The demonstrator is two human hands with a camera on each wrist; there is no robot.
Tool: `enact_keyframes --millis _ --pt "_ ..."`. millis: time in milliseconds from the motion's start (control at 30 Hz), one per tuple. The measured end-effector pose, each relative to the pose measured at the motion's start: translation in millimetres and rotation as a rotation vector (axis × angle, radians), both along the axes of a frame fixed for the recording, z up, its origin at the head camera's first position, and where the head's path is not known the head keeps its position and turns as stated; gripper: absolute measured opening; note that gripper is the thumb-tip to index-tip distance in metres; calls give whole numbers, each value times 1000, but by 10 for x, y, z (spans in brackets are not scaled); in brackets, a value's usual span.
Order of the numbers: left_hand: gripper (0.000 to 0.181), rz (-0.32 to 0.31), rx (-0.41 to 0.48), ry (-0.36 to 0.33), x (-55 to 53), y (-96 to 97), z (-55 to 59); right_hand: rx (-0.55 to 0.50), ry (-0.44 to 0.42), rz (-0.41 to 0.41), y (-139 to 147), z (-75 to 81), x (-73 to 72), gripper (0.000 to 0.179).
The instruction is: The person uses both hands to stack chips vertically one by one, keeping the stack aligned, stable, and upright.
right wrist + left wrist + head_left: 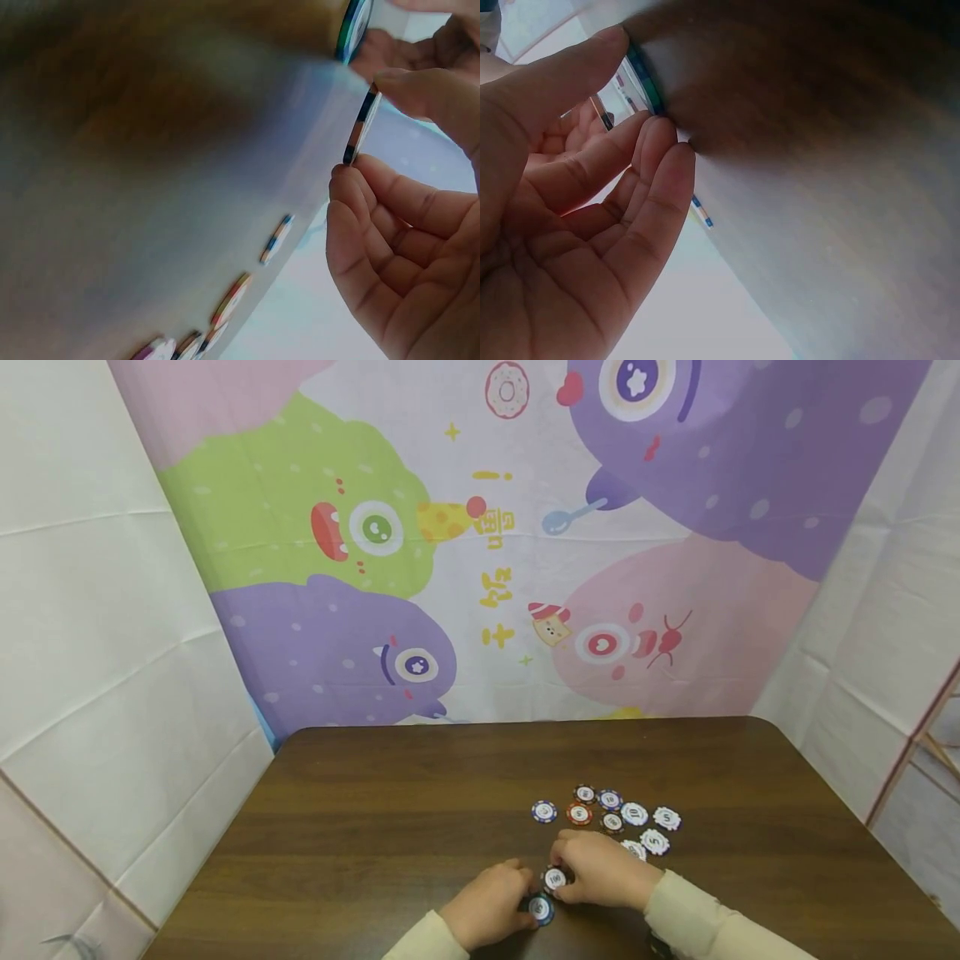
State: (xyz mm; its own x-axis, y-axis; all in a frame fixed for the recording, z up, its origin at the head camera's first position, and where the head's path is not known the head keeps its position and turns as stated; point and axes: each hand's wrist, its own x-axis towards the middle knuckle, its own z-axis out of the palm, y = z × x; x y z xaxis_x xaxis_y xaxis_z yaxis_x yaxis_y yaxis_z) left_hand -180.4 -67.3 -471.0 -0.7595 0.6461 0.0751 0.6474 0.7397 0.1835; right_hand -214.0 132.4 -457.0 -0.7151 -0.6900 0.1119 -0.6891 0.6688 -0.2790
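Note:
Near the front of the table, my left hand (491,902) pinches a blue-green poker chip (541,908) between thumb and fingers. The left wrist view shows that chip's green edge (651,90) between thumb tip and fingertips. Just right of it, my right hand (603,870) holds a dark poker chip (555,879) marked 100 by its edges. In the right wrist view its black-and-brown rim (361,124) stands between thumb and fingertips. The two chips lie side by side, very close; whether they touch I cannot tell.
Beyond the right hand lie several loose chips: a blue one (544,812), a red one (579,814), a purple-blue one (610,799) and white ones (667,818). One white chip (633,850) is partly hidden by the right hand. The brown table (360,810) ends at a patterned cloth backdrop (487,693).

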Motion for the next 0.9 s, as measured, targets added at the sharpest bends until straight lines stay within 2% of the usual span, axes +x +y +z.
enact_keyframes --millis 167,400,900 --pt "26 17 3 -3 0 -2 -5 3 -16 36 -54 3 79 19" --pt "28 40 8 -3 9 -3 -11 18 -49 44 -114 -9 136 18" --pt "24 24 20 4 -10 -11 -13 46 10 75 -199 -56 163 18"
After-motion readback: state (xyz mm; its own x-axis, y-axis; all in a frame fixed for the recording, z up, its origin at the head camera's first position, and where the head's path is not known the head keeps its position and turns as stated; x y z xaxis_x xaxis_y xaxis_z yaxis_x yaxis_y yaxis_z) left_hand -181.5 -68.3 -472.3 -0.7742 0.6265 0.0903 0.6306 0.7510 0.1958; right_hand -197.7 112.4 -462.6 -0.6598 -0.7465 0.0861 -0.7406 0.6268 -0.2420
